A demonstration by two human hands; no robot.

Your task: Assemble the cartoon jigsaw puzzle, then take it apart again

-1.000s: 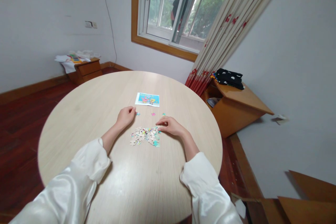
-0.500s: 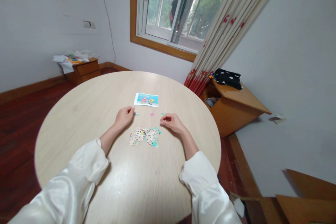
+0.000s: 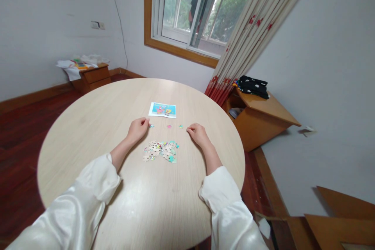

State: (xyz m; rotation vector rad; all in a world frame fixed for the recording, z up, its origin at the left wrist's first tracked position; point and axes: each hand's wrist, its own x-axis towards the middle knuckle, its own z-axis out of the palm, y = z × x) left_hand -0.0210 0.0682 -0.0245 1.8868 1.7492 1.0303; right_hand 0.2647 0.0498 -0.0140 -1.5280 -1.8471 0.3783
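Note:
My left hand rests on the table with its fingers curled closed, right beside a small blue-and-white jigsaw piece. On the other side, my right hand has thumb and fingers pinched together; anything between them is too small to make out. A teal jigsaw piece lies just left of those fingertips. Between the hands is a pink jigsaw piece, roughly in line with the other two. Nearer to me spreads a pile of jigsaw pieces, many with their pale backs up. A cartoon picture sheet lies beyond the row.
The round wooden table carries everything. A window and a long curtain are behind it. To the right stands a wooden cabinet with dark cloth on top; a small drawer unit is at the far left.
My right hand has moved right, away from the teal piece, which now shows fully. The left hand stays beside its piece. The view has shifted slightly.

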